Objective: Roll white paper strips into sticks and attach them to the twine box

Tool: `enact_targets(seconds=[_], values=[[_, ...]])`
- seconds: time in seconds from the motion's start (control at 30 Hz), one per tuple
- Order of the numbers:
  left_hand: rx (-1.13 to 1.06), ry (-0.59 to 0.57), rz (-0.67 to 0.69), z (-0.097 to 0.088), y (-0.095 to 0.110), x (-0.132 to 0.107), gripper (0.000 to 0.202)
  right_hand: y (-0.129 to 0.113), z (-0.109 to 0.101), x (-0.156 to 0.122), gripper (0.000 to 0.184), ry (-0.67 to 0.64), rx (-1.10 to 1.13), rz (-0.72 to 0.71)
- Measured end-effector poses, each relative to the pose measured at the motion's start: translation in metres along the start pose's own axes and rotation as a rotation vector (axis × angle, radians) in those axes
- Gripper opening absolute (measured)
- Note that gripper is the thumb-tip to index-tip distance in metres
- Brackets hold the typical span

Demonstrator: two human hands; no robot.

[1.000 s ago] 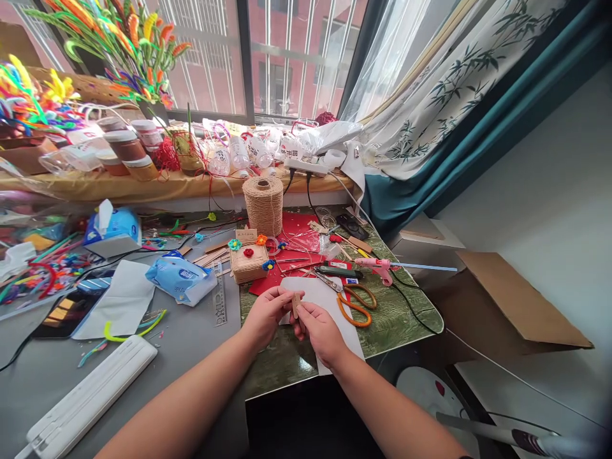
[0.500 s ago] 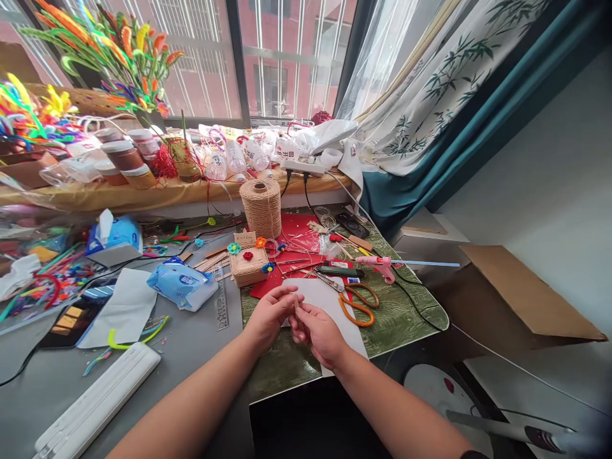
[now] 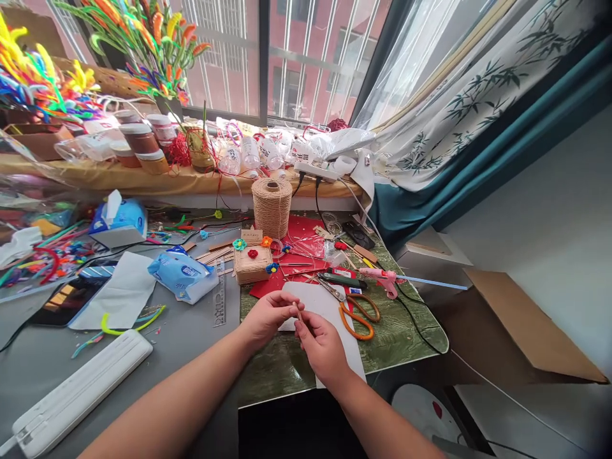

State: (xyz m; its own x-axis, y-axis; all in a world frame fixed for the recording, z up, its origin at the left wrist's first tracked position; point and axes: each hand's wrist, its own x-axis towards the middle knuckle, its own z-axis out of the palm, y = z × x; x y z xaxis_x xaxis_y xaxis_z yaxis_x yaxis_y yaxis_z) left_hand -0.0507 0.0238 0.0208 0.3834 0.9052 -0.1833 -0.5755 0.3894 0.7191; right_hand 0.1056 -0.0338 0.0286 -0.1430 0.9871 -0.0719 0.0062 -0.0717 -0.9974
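My left hand (image 3: 268, 319) and my right hand (image 3: 321, 347) meet over a white sheet of paper (image 3: 351, 357) near the table's front edge. Between their fingertips is a small, thin, light-brown strip (image 3: 297, 310), pinched from both sides; its exact kind is too small to make out. Just beyond the hands stands a twine-wrapped box (image 3: 252, 271) with small coloured flowers on it. Scissors with orange handles (image 3: 359, 317) lie to the right of the paper, and a pink glue gun (image 3: 382, 276) with a pale glue stick is farther right.
A big spool of twine (image 3: 271, 210) stands behind the box on red paper (image 3: 306, 239). To the left are a wipes pack (image 3: 182, 275), a clear ruler (image 3: 219, 299), a tissue pack (image 3: 119, 220) and a long white device (image 3: 81, 395). An open cardboard box (image 3: 530, 319) sits at the right.
The view has shifted and tilted slightly. My fingers have moved a little apart around the thin strip, so more of it shows; both hands still pinch it.
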Motion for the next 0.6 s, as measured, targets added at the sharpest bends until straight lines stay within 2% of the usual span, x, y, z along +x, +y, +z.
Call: enact_targets(seconds=[0.17, 0.43, 0.6], values=[[0.081, 0.015, 0.112, -0.0015, -0.0025, 0.0007, 0.033, 0.0001, -0.0018, 0.0020, 0.034, 0.018, -0.046, 0.014], [0.274, 0.075, 0.275, -0.0043, -0.0002, 0.0010, 0.025, -0.0050, 0.0005, 0.0050, 0.036, 0.055, -0.051, -0.031], [0.332, 0.042, 0.275, -0.0048, 0.0011, 0.0014, 0.027, -0.0085, 0.0022, 0.0077, 0.031, 0.053, -0.031, -0.085]])
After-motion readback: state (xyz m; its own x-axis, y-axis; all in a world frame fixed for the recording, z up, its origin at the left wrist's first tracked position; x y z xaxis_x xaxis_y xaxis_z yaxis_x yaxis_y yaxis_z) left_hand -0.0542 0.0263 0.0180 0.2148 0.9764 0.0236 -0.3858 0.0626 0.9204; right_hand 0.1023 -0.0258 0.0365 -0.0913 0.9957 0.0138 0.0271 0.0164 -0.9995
